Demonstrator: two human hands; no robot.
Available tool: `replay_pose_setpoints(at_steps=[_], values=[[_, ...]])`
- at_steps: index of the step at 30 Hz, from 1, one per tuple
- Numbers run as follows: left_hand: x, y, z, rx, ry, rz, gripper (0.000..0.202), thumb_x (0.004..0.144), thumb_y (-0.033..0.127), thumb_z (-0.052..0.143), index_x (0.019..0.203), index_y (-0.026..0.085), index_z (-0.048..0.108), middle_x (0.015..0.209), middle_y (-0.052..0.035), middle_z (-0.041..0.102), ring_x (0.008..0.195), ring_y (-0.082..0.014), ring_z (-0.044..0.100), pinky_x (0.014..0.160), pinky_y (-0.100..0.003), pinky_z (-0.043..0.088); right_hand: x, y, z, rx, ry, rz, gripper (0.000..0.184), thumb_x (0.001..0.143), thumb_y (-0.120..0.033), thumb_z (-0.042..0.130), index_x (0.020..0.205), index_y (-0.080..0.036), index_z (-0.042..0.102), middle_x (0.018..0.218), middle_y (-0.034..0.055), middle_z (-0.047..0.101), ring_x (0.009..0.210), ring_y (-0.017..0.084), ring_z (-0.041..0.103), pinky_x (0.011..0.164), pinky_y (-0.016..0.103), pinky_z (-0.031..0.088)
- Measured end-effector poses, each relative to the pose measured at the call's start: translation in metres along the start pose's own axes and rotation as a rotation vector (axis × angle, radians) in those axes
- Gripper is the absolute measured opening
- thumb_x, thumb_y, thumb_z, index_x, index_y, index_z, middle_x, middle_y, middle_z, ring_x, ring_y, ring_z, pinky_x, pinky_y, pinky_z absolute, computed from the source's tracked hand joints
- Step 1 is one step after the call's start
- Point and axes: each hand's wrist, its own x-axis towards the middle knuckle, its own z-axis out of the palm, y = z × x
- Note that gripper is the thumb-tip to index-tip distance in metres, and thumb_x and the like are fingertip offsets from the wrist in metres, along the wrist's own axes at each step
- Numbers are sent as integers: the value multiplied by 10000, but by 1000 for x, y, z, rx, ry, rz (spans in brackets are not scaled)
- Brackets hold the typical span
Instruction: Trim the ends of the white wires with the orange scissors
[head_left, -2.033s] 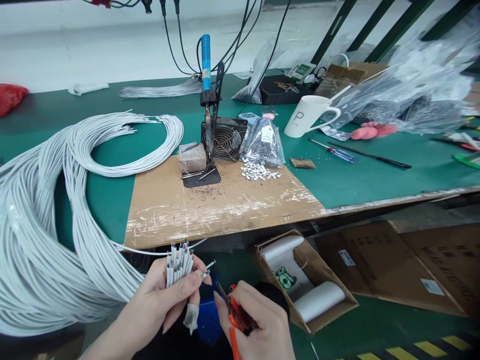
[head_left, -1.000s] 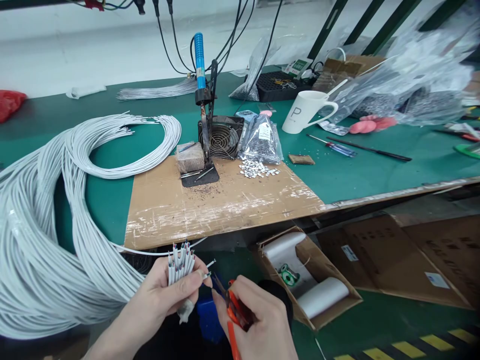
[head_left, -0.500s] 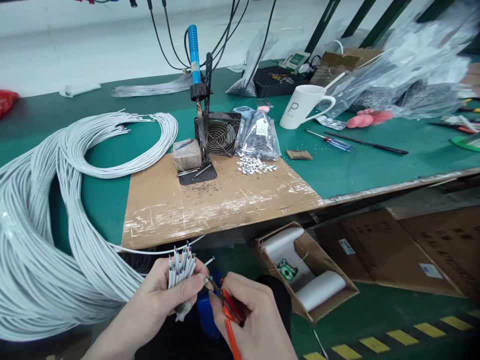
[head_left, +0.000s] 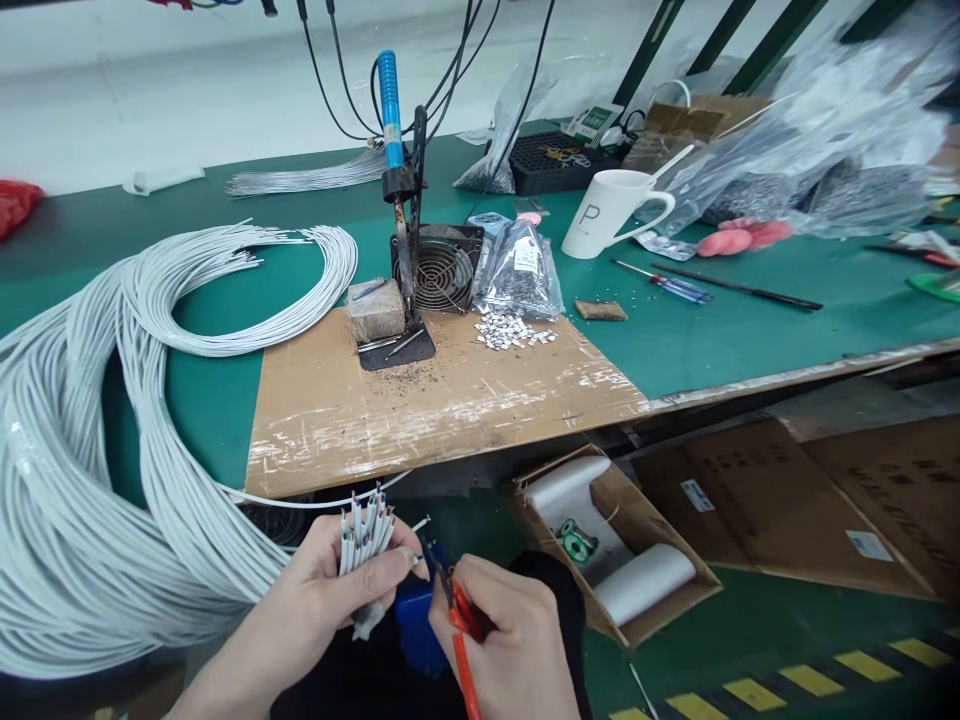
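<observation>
A bundle of white cables (head_left: 366, 535) is gripped in my left hand (head_left: 341, 590), with dark and coloured wire ends pointing up. One cable end sticks out between that thumb and fingertips, towards the right. My right hand (head_left: 510, 630) is closed around orange-handled cutters (head_left: 463, 615), whose dark jaws sit just right of that cable end, apart from it as far as I can see. Large coils of the same white cable (head_left: 172, 500) lie to the left, partly hanging off the bench edge. Behind my hands is a blue object (head_left: 420, 625), partly hidden.
A soldering iron (head_left: 391, 110) stands upright in its holder on a cardboard sheet (head_left: 450, 410), beside a small fan (head_left: 442, 270) and small white pieces (head_left: 514, 328). A mug (head_left: 604, 215) and screwdriver (head_left: 664, 283) lie further right. Below the bench edge is an open carton (head_left: 660, 610).
My right hand and the cutters have drawn slightly right and down, away from the cable end. My left hand keeps its hold on the bundle, nearly still.
</observation>
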Motion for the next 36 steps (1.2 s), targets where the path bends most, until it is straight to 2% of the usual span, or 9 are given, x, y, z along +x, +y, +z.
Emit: replay_pose_setpoints(at_steps=[4,7,11,16,20,24,30,36], values=[[2,0,0,21,-5,-7,385,879,543,784,877,160,743,570,59,485,468,-57,293,436,-200,202,0,11,-2,-33,101,-13,439,932,-137,516,697,-235,158,627,-66,209,521,90,226,478,264,201],[2,3,2,-4,24,-27,414,853,554,807,868,146,744,601,47,511,477,-49,283,443,-203,169,0,19,-5,-34,103,20,468,963,-200,562,672,-236,196,621,-69,227,514,87,244,453,240,217],[-1,8,5,-37,79,-36,441,798,554,858,857,126,773,609,30,541,482,-40,298,455,-207,149,-3,24,-5,1,158,112,489,966,-281,605,646,-233,237,626,-66,253,526,89,269,455,223,248],[-2,12,5,-74,139,-46,447,752,540,903,865,119,804,655,4,586,497,-31,319,458,-196,139,-5,22,-2,47,170,149,497,953,-318,627,622,-229,266,624,-62,262,527,94,272,453,226,258],[0,8,0,-70,86,-1,405,808,520,868,896,130,801,656,5,618,437,-12,334,441,-200,154,-7,18,2,76,242,196,502,947,-333,636,604,-226,284,634,-56,268,549,106,262,472,241,260],[2,1,-4,-84,31,70,371,869,495,822,888,128,774,722,-7,661,404,-2,392,419,-201,186,-9,18,4,95,240,213,502,945,-350,637,608,-223,286,638,-54,269,559,110,272,487,243,263],[4,-5,-5,-134,-1,88,342,907,457,797,1008,148,690,698,13,664,396,-7,402,430,-192,219,-12,21,4,80,219,215,498,939,-354,646,623,-225,284,648,-54,256,568,116,261,493,256,243],[5,-4,-4,-133,-8,88,367,896,462,801,858,140,628,723,-6,669,402,-18,429,418,-193,240,-14,24,5,67,216,192,489,938,-361,649,610,-221,314,643,-54,270,561,117,254,497,256,248]])
